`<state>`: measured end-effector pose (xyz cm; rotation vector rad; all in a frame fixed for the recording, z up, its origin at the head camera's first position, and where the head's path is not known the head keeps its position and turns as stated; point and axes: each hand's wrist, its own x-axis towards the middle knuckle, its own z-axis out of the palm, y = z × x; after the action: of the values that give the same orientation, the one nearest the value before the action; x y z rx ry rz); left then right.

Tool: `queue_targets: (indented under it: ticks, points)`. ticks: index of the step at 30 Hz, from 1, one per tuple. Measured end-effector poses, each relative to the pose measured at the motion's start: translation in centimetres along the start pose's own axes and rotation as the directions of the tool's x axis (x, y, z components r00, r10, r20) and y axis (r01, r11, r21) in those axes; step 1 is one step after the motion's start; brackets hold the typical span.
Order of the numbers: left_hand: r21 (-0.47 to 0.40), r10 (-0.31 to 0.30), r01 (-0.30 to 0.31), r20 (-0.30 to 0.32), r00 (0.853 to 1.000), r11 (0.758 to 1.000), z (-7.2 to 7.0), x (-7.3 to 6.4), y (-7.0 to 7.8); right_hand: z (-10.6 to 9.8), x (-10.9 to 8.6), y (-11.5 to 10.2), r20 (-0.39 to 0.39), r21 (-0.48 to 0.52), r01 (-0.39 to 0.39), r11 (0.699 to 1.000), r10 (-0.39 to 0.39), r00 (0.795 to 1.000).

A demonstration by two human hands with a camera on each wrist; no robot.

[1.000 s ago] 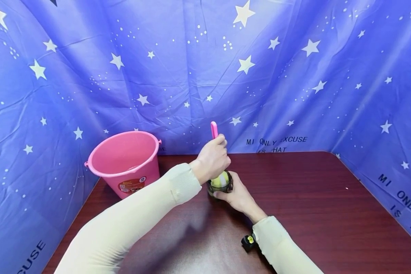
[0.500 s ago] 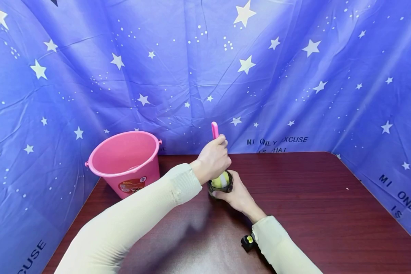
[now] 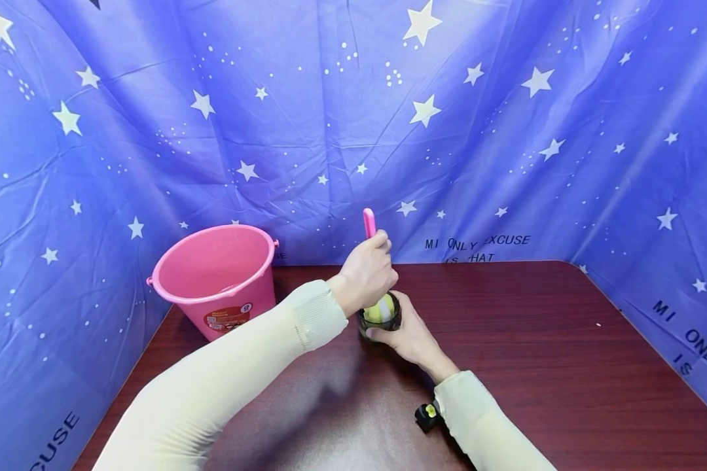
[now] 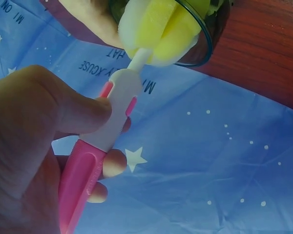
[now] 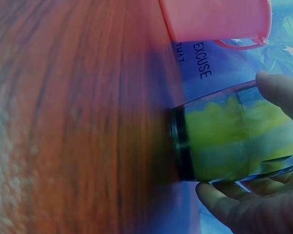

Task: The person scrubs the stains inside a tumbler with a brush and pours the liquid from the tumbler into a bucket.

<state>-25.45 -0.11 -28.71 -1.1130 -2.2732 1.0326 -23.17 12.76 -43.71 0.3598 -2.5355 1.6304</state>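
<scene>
My left hand grips the pink and white handle of a sponge bottle brush, thumb pressed along the white part. The brush's yellow and white sponge head is inside a dark-tinted clear glass. In the right wrist view the sponge fills much of the glass, seen through its wall. My right hand holds the glass round its side, thumb on one side and fingers on the other. The glass stands upright, its thick base right at the tabletop.
A pink bucket with a label stands at the left of the dark red-brown wooden table. A blue star-patterned curtain surrounds the table. A small black device is at my right wrist.
Almost nothing differs. Both hands keep their places on the brush and glass, and the view shifts very slightly.
</scene>
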Motion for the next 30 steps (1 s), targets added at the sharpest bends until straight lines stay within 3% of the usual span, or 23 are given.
queue_targets:
  ticks: [11, 30]
  points:
    - [-0.011, -0.011, 0.011, 0.028, 1.000, 1.000, 0.32, -0.34, -0.64, -0.03, -0.14, -0.20, -0.001, -0.028, -0.017, 0.999, 0.017, 1.000]
    - [-0.030, 0.029, -0.027, 0.042, 0.999, 0.999, 0.21, -0.84, -0.84, -0.06, -0.12, -0.08, 0.002, -0.021, -0.011, 1.000, 0.011, 1.000]
